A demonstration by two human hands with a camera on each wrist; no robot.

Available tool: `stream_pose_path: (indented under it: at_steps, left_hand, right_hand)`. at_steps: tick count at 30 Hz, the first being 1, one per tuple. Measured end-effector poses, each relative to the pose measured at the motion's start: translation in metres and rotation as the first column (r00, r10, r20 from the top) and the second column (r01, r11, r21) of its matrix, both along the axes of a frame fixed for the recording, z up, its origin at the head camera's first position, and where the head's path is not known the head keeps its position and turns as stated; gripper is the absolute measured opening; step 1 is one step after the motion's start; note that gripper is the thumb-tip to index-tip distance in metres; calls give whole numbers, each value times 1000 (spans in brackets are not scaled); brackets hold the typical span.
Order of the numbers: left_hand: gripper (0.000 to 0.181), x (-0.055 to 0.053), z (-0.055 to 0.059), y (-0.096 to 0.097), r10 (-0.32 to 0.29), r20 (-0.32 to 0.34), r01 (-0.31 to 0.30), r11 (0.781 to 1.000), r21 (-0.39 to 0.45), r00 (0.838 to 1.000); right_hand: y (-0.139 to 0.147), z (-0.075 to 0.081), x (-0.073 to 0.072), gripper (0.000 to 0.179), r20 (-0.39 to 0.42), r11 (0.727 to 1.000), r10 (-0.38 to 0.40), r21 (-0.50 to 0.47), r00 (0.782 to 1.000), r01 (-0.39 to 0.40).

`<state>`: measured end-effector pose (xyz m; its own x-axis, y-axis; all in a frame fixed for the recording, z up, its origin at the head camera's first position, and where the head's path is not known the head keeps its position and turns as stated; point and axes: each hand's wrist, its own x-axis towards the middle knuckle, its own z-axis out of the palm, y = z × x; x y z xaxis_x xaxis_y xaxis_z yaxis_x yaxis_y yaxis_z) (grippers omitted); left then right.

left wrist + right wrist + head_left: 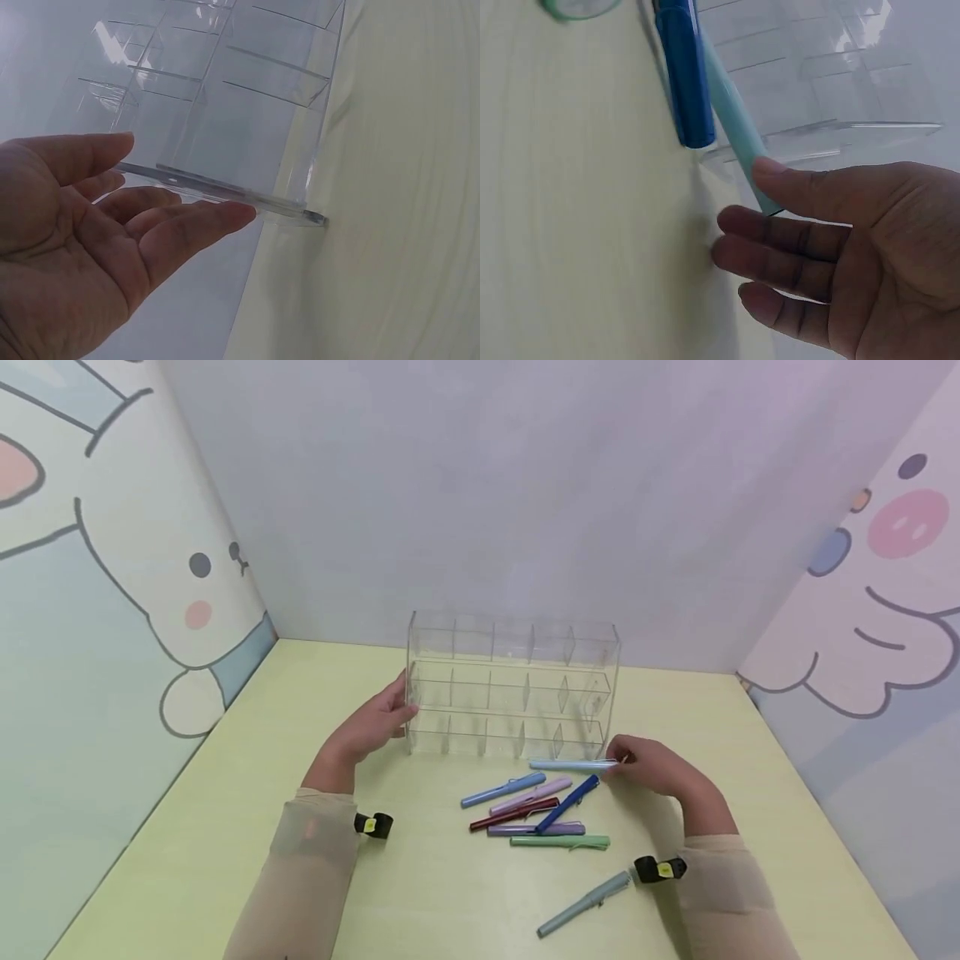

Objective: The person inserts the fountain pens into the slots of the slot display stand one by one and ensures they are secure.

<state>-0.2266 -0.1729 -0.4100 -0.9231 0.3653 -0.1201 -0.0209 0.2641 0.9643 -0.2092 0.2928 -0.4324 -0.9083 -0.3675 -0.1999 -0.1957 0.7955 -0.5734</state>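
A clear acrylic organizer with stepped rows of compartments stands upright on the table. My left hand is at its left side. In the left wrist view the fingers lie along the side panel, with the thumb apart from them near the panel's front edge. My right hand pinches the end of a light blue pen between thumb and forefinger. The other fingers are loosely bent. This pen lies crosswise just before the organizer's lower right front. A dark blue pen appears beside it in the right wrist view.
In front of the organizer lie a blue pen, a pink pen, a dark red pen, a purple pen and a green pen. Nearer me is a grey-green pen. A pale wall rises behind the table.
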Motion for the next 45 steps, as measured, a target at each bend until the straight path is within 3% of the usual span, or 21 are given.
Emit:
stream_pose_path:
  at_steps: [4,9,14,17,21,22,24,26,29,33,37,38,41,45]
  left_hand:
    - [68,-1,0,0,-6,3,6,1000,13,1000]
    - [68,-1,-1,4,-20,-2,20,999,34,1000]
    - [69,-4,-3,9,-33,-10,33,999,26,999]
    - [69,-7,-4,11,-33,-12,34,999,31,999]
    - [69,-10,-6,11,-29,-16,30,999,38,999]
    - [69,-11,-6,10,-26,-14,26,999,35,1000]
    - [68,-12,-8,11,-28,-18,29,999,34,999]
    - [68,-13,-9,12,-32,-19,33,999,33,999]
    - [68,-15,-11,14,-38,-24,39,998,43,999]
    - [69,-16,-12,18,-33,-30,34,999,40,999]
    - [69,-17,-11,23,-27,-33,28,999,29,999]
    - [69,-17,-11,25,-23,-29,23,999,26,999]
    - [69,-19,-11,29,-17,-28,18,1000,15,999]
    - [69,-21,-12,35,-11,-22,11,1000,3,1000]
  right_hand:
    - [13,9,1,17,33,985,-10,-170,999,16]
    - [23,24,6,26,68,922,-10,-386,998,35]
    - [30,41,13,28,-9,879,-57,-474,998,46]
    - [29,55,9,25,-82,836,-69,-549,994,12]
    - [19,79,-8,24,-169,708,-54,-702,984,-82]
    - [15,86,-13,24,-188,664,-43,-739,981,-112]
    - [8,101,-25,24,-207,552,-30,-819,978,-156]
    - [-1,115,-36,24,-222,464,-41,-867,974,-179]
    - [-16,135,-52,25,-231,394,-102,-903,968,-174]
    - [-38,152,-73,30,-231,364,-200,-920,952,-146]
    - [-59,156,-92,34,-193,316,-253,-943,948,-108]
    - [-64,156,-96,35,-184,316,-259,-944,948,-97]
    - [-76,151,-106,34,-162,348,-264,-935,951,-62]
    - [-85,140,-114,33,-137,424,-267,-905,954,-11]
